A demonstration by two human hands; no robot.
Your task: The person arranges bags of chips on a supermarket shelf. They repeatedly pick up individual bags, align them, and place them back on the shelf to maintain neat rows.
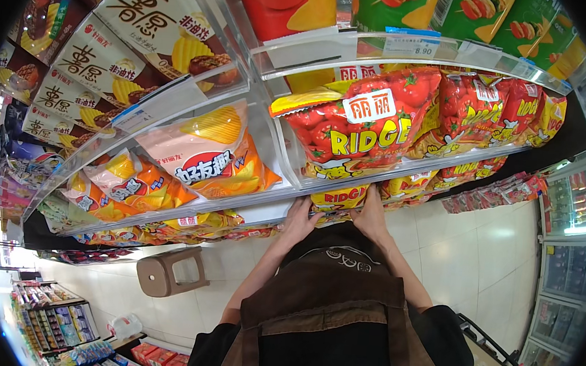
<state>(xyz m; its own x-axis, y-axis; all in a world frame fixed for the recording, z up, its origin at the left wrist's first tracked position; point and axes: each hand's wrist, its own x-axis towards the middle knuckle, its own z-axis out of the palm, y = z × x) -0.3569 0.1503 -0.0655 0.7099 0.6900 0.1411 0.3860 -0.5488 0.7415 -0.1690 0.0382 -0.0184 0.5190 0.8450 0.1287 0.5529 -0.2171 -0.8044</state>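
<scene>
Between my two hands, on the shelf level below the tomato-patterned bags, sits a yellow and red bag of ridged potato chips (339, 198). My left hand (300, 218) is at its left side and my right hand (370, 212) at its right side, fingers partly hidden by the bag and the shelf edge. Both hands appear to press on the bag's sides. Directly above stands a large red tomato-patterned chip bag (365, 121) on the upper shelf, with similar bags (477, 107) to its right.
Orange and pink chip bags (218, 151) lie left of the clear divider (282, 151). White snack boxes (156, 22) fill the upper left. A brown plastic stool (172, 271) stands on the tiled floor. Glass-door coolers (570, 267) are at right, and a black-framed cart (486, 353) stands behind me.
</scene>
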